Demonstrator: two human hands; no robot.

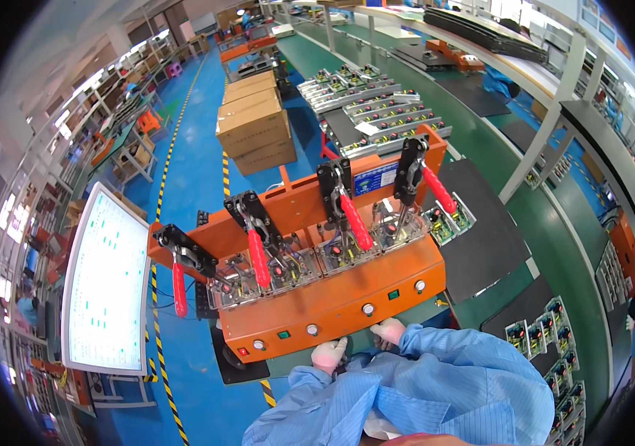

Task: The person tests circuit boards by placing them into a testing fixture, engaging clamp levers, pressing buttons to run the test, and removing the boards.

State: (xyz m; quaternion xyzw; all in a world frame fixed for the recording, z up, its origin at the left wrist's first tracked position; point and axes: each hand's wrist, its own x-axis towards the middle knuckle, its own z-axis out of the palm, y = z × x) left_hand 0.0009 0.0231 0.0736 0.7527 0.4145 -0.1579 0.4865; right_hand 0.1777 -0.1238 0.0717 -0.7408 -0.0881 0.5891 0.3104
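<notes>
In front of me stands an orange test fixture (332, 286) with several black toggle clamps that have red handles (356, 223). Beneath the clamps, clear plastic nests (299, 271) hold circuit boards. My left hand (328, 355), in a pale glove, lies by the fixture's lower front edge with a finger stretched out, and no object shows in it. To its right, my right hand (388, 332), also gloved, is close to the fixture's front below a round button (367, 309). Its fingers are loosely bent and partly hidden, with nothing visible in them.
A lit monitor (107, 282) stands at left. Circuit boards (548, 338) lie at right by a black mat (481, 230), and more boards (384, 111) sit in rows beyond the fixture. Cardboard boxes (254, 123) are stacked on the blue floor (195, 149). A metal shelf post (548, 126) rises at right.
</notes>
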